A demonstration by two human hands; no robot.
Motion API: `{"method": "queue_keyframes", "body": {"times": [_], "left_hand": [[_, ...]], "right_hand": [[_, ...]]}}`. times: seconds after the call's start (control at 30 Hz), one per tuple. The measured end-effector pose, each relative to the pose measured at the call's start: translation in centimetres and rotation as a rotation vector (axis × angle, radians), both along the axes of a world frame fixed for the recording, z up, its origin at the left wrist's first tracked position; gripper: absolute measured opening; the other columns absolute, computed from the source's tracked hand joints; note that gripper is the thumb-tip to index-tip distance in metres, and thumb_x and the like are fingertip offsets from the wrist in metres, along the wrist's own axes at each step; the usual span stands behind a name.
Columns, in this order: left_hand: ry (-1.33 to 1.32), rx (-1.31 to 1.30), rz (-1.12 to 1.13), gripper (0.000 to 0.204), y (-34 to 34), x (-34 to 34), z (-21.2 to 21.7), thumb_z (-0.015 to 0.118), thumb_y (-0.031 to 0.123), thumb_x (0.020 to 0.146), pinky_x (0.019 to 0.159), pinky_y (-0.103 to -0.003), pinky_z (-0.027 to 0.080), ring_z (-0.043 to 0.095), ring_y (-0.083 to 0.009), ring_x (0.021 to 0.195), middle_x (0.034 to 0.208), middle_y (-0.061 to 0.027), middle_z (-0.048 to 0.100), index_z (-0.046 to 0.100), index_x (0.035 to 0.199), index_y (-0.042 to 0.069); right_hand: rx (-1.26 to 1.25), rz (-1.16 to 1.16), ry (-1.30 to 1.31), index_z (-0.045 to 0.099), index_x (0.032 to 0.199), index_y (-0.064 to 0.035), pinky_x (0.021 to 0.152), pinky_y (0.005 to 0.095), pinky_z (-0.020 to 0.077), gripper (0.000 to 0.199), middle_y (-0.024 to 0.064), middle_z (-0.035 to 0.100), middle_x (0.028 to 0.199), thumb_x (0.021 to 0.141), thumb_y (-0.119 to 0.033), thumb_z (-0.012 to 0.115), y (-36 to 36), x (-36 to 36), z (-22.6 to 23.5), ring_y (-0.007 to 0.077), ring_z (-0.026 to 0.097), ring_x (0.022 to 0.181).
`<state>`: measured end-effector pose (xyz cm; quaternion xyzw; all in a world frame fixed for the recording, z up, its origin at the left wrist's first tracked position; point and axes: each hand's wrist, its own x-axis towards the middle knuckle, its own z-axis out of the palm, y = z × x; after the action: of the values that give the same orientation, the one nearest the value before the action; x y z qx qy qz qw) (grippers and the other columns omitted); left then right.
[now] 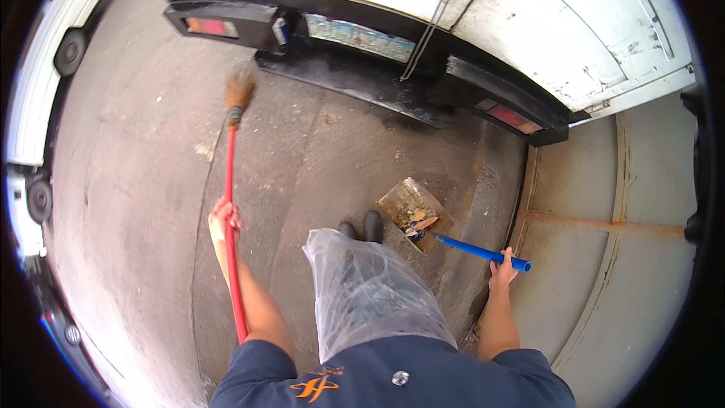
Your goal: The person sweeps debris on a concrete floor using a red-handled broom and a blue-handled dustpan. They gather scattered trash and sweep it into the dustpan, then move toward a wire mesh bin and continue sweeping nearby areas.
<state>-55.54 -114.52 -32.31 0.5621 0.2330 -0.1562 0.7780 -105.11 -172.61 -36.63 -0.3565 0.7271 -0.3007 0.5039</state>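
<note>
The left hand (224, 219) is gripping the broom (232, 181) over open floor (136, 181), while the right hand (502, 272) is holding the dustpan (414, 211) near the truck (453, 83) bumper.

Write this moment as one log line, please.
left hand: grips red-handled straw broom | right hand: grips blue-handled metal dustpan holding litter | concrete ground

**Grey concrete yard behind a white truck**

Worn grey concrete floor (151, 181) fills the scene, stained darker and damp near the middle. Across the top stands the rear of a white truck (544, 23), with a black bumper (393, 91) and 2 red tail lights (211, 26). At right, a grey metal gate (604, 257) carries a rusty bar. Another white vehicle (38, 83) edges the left. Daylight is flat and even.
</note>
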Motion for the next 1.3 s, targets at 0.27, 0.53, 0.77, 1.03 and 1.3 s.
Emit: {"method": "queue_keyframes", "body": {"times": [0.27,0.53,0.77,1.03,1.3], "left_hand": [[0.135,0.006,-0.503,0.043,-15.0,10.6,-12.9,0.061,0.004,0.089,0.037,-0.027,0.042,0.046,-0.0085,0.041,0.065,-0.0020,0.055,0.053,0.132,-0.003],[0.304,0.379,-1.253,0.060,-13.8,2.0,5.0,0.062,-0.003,0.086,0.036,-0.031,0.040,0.052,-0.0138,0.042,0.060,-0.0048,0.055,0.045,0.143,-0.006],[0.193,0.523,-1.093,0.060,-10.4,5.8,14.4,0.060,-0.007,0.083,0.035,-0.032,0.042,0.054,-0.0144,0.042,0.069,-0.0088,0.060,0.045,0.142,-0.009],[0.513,0.493,-1.288,0.055,-13.4,-6.3,6.0,0.062,-0.009,0.082,0.036,-0.031,0.043,0.054,-0.0157,0.042,0.063,-0.0072,0.058,0.052,0.136,-0.008],[0.056,0.538,-1.394,0.061,-18.3,-7.0,14.2,0.061,-0.006,0.084,0.036,-0.030,0.041,0.052,-0.0128,0.041,0.063,-0.0040,0.056,0.045,0.143,-0.009]], "right_hand": [[-0.013,-0.008,-0.006,0.058,0.113,-0.0132,0.085,0.0417,0.0520,0.031,0.0036,0.065,0.109,0.093,-0.031,0.073,2.2,1.0,-0.4,0.0199,0.062,0.100],[-0.046,-0.097,-0.004,0.062,0.110,-0.0113,0.087,0.0405,0.0528,0.027,0.0046,0.066,0.106,0.091,-0.028,0.074,2.1,2.2,-1.1,0.0201,0.063,0.099],[-0.067,-0.170,0.031,0.064,0.104,-0.0153,0.079,0.0355,0.0502,0.020,0.0001,0.065,0.102,0.087,-0.020,0.075,3.1,2.4,-2.1,0.0160,0.062,0.093],[-0.107,-0.201,0.004,0.064,0.101,-0.0122,0.075,0.0361,0.0514,0.020,0.0027,0.065,0.097,0.088,-0.022,0.077,2.4,-0.4,-1.0,0.0175,0.062,0.091],[-0.140,-0.516,-0.058,0.065,0.099,-0.0067,0.078,0.0463,0.0573,0.021,0.0074,0.068,0.099,0.088,-0.022,0.076,5.1,-11.0,1.1,0.0226,0.066,0.090]]}}
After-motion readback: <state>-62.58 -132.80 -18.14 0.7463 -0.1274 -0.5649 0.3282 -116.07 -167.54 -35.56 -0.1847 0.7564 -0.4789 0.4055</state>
